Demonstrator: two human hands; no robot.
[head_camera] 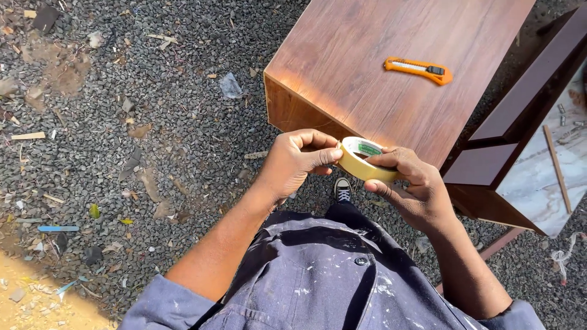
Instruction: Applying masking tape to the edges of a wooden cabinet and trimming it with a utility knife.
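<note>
A: What are the hands holding?

B: A roll of masking tape (362, 160). The right hand (411, 190) is wrapped round the far side of the roll, fingers on top and thumb below. The left hand (298, 160) pinches the near rim, thumb tip pressed on the tape's edge.

A: So both hands are closed on it?

B: Yes, both grip the roll. It sits up in the air between them, just in front of the corner of the brown wooden board (391, 67).

A: What looks like the job right now?

B: I think the left thumb is hunting for the loose end of the tape. To do that well, hold the roll still with the right hand, scrape a nail along the rim, and peel slowly so the strip does not tear.

A: Anything else close by?

B: An orange box cutter (419, 70) lies on the board, well past the grip. Grey gravel (153, 122) is down below, and one black shoe (342, 190) peeks out under the roll
</note>
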